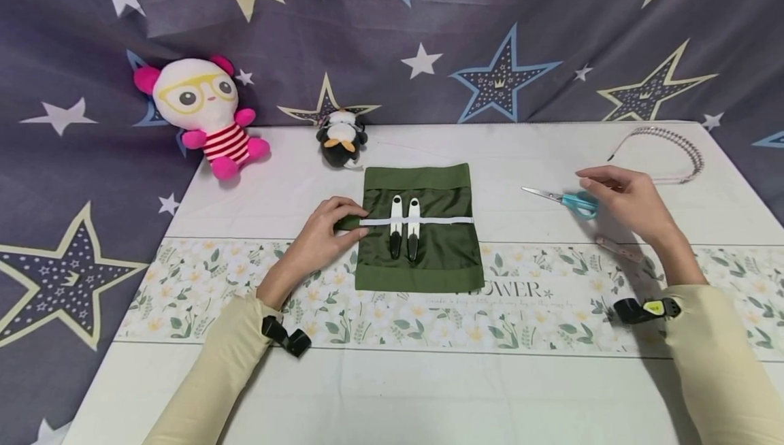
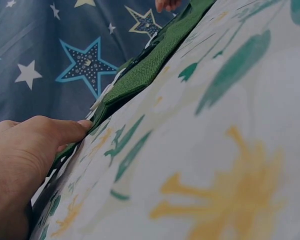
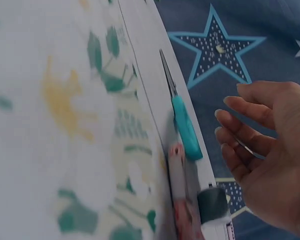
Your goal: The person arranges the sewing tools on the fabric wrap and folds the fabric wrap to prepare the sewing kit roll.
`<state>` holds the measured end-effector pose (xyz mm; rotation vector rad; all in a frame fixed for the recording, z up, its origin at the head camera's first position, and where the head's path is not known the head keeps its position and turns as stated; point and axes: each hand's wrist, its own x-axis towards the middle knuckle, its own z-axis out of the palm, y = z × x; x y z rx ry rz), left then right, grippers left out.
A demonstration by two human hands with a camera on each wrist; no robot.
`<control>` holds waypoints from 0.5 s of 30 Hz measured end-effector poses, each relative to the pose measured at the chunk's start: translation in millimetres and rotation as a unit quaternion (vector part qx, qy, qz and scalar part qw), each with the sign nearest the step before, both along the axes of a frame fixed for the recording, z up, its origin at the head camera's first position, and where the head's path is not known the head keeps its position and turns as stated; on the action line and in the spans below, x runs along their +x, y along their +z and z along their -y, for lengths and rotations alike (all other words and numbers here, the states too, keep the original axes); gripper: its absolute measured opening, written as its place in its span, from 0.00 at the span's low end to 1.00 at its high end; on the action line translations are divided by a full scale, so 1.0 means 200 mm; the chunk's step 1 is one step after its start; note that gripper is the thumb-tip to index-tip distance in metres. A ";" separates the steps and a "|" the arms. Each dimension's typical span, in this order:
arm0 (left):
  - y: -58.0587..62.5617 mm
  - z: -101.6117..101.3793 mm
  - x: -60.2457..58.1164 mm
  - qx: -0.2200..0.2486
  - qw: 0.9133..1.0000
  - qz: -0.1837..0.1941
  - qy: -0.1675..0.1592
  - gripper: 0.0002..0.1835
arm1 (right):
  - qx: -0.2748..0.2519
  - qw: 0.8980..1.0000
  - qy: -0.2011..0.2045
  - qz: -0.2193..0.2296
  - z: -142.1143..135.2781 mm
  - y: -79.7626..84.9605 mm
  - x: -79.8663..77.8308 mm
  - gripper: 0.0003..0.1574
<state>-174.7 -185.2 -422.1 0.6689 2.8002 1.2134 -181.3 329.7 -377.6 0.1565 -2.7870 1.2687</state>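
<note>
A green cloth organizer point(image 1: 419, 278) lies spread on the table. Its white elastic band point(image 1: 453, 220) crosses two slim white-and-black tools point(image 1: 396, 217). My left hand point(image 1: 327, 227) rests at the organizer's left edge, thumb and fingertips spread on the cloth; in the left wrist view the thumb point(image 2: 72, 131) lies along the green edge. Over to the right, my right hand point(image 1: 631, 200) hovers close to blue-handled scissors point(image 1: 578, 205), fingers loosely bent with nothing held. The right wrist view shows a gap between that hand and the scissors point(image 3: 186, 125).
A slim pink patterned item point(image 1: 620, 249) lies below the right hand. At the back right is a beaded headband point(image 1: 695, 152). A pink-and-white plush toy point(image 1: 226, 149) and a small penguin plush point(image 1: 339, 149) sit along the back, before a star-patterned curtain point(image 1: 422, 23).
</note>
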 end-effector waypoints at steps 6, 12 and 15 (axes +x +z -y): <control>0.00 0.00 0.00 -0.007 1.000 0.002 0.002 0.19 | 0.032 0.999 -0.008 0.005 -0.06 -0.02 -0.01 0.25; 0.00 0.00 0.00 -0.007 1.000 -0.001 0.002 0.18 | 0.070 0.997 -0.014 0.001 -0.08 -0.05 -0.01 0.24; 0.00 0.00 0.00 -0.007 1.000 -0.002 0.002 0.18 | 0.083 0.996 -0.014 -0.006 -0.08 -0.06 -0.01 0.22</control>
